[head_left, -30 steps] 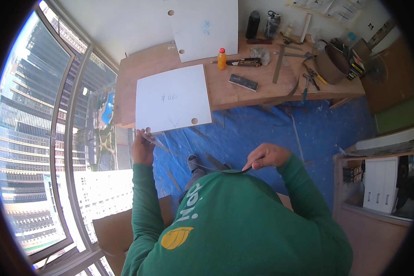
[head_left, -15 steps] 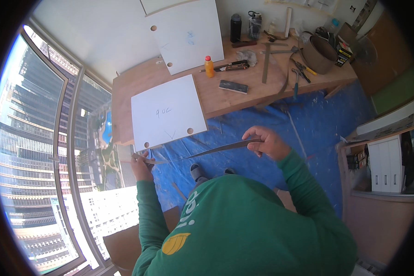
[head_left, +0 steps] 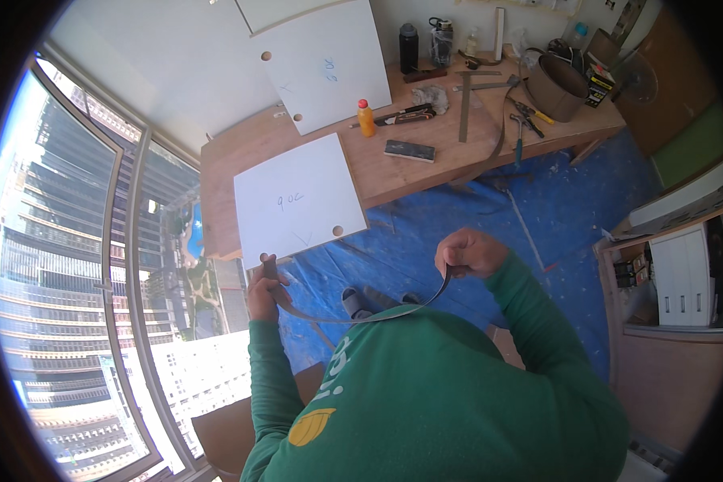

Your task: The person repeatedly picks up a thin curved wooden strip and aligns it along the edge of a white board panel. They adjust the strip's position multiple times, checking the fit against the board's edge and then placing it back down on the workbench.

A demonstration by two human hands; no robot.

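Note:
My left hand grips one end of a thin brown edge-banding strip, next to the near corner of a white panel. My right hand pinches the strip farther along, with its fingers curled in. Between the two hands the strip sags in a curve in front of my green shirt. The panel lies on the wooden table and juts past its front edge. It has round holes near that edge and handwritten pencil marks.
A second white panel leans behind. An orange bottle, a black block, a hammer and a brown banding roll are on the table. Blue sheeting covers the floor; a window is at the left.
The strip was nearly straight and now hangs slack in a downward curve. My left hand has turned its end upward, and my right hand has closed further and shifted slightly right.

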